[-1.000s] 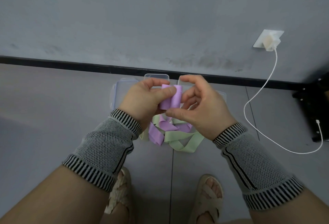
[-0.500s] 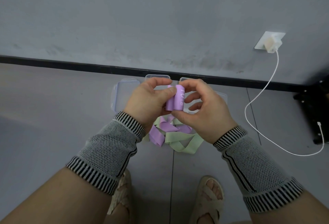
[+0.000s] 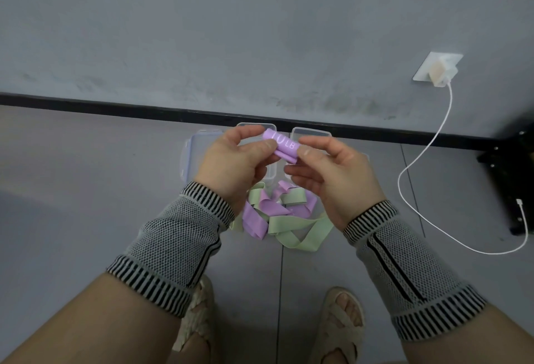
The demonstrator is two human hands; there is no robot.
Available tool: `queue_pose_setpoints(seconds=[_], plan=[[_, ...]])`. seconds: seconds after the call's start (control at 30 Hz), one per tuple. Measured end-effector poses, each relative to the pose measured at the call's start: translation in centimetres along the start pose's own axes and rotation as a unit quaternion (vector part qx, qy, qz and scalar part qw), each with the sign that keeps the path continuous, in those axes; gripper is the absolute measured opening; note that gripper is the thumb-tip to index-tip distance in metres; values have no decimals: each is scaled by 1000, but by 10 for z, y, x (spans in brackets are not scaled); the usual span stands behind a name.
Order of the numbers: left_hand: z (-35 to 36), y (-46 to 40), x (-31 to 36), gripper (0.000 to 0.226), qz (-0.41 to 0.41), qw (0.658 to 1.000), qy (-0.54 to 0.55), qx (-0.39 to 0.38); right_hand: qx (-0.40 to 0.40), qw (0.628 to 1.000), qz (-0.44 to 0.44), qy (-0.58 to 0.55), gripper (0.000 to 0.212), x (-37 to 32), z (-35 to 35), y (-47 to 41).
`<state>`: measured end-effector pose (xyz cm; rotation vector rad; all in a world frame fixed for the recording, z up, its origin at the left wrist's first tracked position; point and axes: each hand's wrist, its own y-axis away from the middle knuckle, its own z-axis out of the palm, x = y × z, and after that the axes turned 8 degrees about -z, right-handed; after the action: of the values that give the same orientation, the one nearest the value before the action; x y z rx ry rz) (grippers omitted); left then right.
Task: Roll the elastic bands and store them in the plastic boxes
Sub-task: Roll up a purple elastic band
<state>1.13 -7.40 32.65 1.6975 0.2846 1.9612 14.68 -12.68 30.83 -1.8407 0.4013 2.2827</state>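
Presently, purple roll (image 3: pixel 282 145): a purple elastic band marked "10 LB" is being held as a tight roll above the floor, over the boxes, so that it is not unwinding before storage.
Left hand (image 3: pixel 231 167): the roll's left end is being pinched between thumb and fingertips, apparently to keep the coil from springing open.
Right hand (image 3: pixel 332 175): the roll's right end is being pinched likewise, the lower fingers being left loosely curled.
Clear plastic boxes (image 3: pixel 310 133): these are being kept open on the floor by the wall, just beyond the hands, within easy reach.
Loose bands (image 3: pixel 277 219): purple and green bands are lying tangled on the floor beneath the hands, awaiting rolling.
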Motion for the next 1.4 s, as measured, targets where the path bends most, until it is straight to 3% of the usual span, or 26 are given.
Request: queue_pose_setpoints(seconds=[0.17,0.33,0.5,0.6,0.7,0.83,1.0,1.1,1.17,1.3,1.4], plan=[[3,1,-1,25,-8,1000,-16,-15,35,999,-19,20,7,3,0,-4],[2,2,2,8,-34,999,-24,-27,28,997,-45,48,16,2,-6,-4],[1,1,2,5,-32,998,-44,-14,33,997,-49,57,18,4,-5,-4],[-2,1,4,5,-54,998,-7,-23,12,985,-88,148,36,4,-5,-2],[-4,2,6,7,-81,995,33,-39,-43,942,-183,279,55,8,-3,0],[-5,3,7,11,-108,992,44,-52,-33,892,-282,352,38,12,-5,-1],[-7,3,7,7,-99,993,19,-58,-22,910,-245,333,32,12,-10,-1],[-5,4,6,1,-62,997,-20,-50,-30,943,-190,271,34,9,-10,-1],[-5,5,4,5,6,995,-90,-45,-31,952,-174,248,36,7,-10,-1],[-9,8,-2,33,174,937,-292,-82,-32,962,-169,213,34,2,-14,-2],[-13,6,-4,29,238,906,-345,-49,-49,960,-164,223,32,3,-15,-1]])
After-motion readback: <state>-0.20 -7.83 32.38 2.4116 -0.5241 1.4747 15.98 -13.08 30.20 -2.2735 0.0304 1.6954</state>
